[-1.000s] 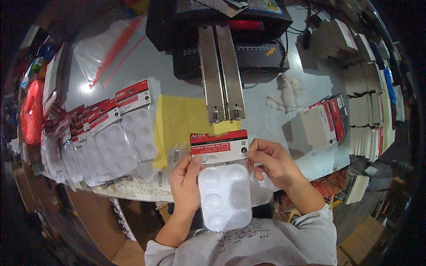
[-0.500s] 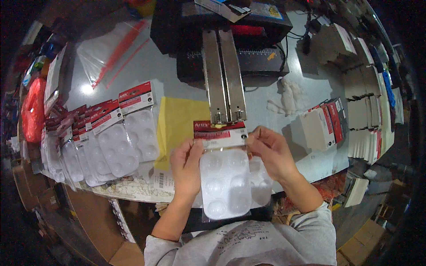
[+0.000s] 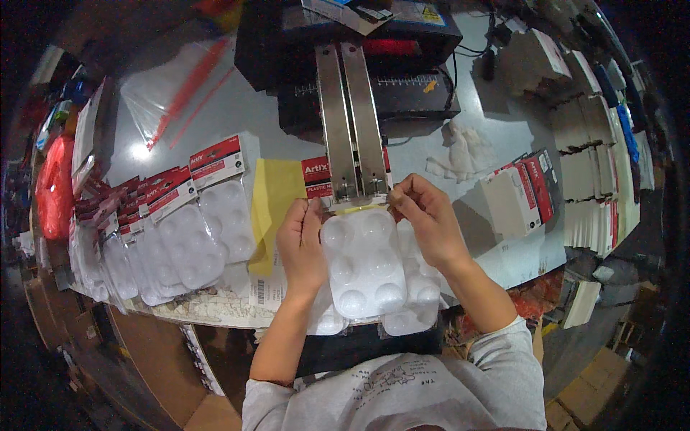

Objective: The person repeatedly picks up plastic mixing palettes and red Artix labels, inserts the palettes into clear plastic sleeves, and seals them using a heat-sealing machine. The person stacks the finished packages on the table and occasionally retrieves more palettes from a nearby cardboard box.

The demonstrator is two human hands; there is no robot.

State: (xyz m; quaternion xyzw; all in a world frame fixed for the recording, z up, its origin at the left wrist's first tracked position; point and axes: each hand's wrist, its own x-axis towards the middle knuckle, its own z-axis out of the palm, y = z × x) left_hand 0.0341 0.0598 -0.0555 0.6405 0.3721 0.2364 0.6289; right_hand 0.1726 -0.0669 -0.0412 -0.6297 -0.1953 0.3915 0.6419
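Observation:
Between my two hands is a white plastic paint palette point(image 3: 363, 262) with round wells, in a clear bag topped by a red and white header card point(image 3: 315, 172). My left hand point(image 3: 302, 241) pinches the card's lower left corner, and my right hand point(image 3: 430, 223) pinches its lower right. A pair of long metal bars point(image 3: 363, 115) reaches out from a black machine point(image 3: 420, 108) and covers the card's middle. Whether the bars touch the card I cannot tell. More white palettes point(image 3: 413, 310) lie beneath the held one at the table's front edge.
Bagged palettes with red cards point(image 3: 190, 251) lie overlapped on the left, beside a yellow sheet point(image 3: 277, 201). To the right stand a stack of header cards point(image 3: 512, 201), a crumpled whitish cloth point(image 3: 463, 151) and tall card stacks point(image 3: 586, 172). A clear bag point(image 3: 162, 93) lies at far left.
Both hands have pushed the bagged palette away from me, so its header card has slid under the metal bars. The palettes beneath it show more now.

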